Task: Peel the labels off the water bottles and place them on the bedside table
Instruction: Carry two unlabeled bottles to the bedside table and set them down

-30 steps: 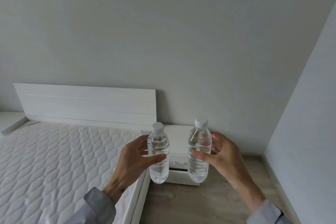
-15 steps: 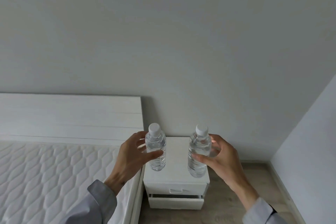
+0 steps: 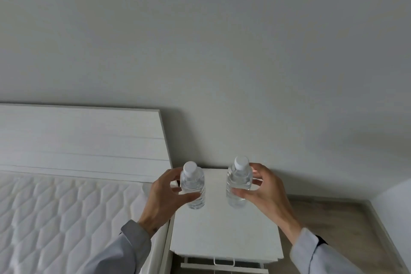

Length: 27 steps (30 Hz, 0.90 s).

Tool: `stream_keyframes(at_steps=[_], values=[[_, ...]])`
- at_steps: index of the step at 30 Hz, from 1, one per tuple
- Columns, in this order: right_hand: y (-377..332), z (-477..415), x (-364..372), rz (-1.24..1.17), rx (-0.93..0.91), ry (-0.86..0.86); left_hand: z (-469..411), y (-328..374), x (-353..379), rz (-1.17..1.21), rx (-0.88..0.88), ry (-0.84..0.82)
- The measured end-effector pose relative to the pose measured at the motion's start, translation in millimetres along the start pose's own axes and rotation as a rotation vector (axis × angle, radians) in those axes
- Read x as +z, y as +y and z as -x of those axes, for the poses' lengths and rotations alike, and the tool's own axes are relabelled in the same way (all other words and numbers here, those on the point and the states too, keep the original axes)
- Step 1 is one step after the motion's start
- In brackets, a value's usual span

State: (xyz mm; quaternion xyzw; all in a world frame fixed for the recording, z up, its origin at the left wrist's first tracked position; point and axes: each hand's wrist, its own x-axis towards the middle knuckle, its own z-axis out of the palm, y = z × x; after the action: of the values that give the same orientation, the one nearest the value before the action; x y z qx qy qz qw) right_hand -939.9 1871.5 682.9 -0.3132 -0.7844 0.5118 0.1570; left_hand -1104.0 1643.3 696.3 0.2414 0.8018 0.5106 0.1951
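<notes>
Two clear water bottles with white caps and no labels stand upright over the white bedside table [image 3: 224, 236]. My left hand [image 3: 164, 196] grips the left bottle [image 3: 193, 184] around its middle, thumb in front. My right hand [image 3: 260, 189] grips the right bottle [image 3: 239, 181] the same way. Both bottle bases are at or just above the table's back half; I cannot tell whether they touch it.
A bed with a quilted white mattress [image 3: 55, 218] and a white headboard [image 3: 77, 140] lies to the left, right against the table. A plain wall rises behind. Wooden floor [image 3: 329, 218] shows to the right, and a drawer handle [image 3: 223, 261] below the table's front edge.
Both hands carried the bottles forward and down over the bedside table. The view has come closer, so the tabletop now fills the space under the bottles.
</notes>
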Motion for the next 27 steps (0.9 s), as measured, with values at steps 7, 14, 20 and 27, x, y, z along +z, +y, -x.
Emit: stream_keyframes(at_steps=[7,14,20,27], values=[[120,-112,86,-0.006,0.054,-0.055,-118,-145,55,-0.031,-0.013,-0.023],[228,-185,161,0.024,0.07,-0.081,-197,-271,100,-0.072,0.051,-0.055],[275,-226,198,0.036,0.011,-0.077,-238,-325,132,-0.073,0.095,-0.039],[302,-250,205,-0.012,0.001,-0.075,-262,-345,148,-0.092,0.138,-0.033]])
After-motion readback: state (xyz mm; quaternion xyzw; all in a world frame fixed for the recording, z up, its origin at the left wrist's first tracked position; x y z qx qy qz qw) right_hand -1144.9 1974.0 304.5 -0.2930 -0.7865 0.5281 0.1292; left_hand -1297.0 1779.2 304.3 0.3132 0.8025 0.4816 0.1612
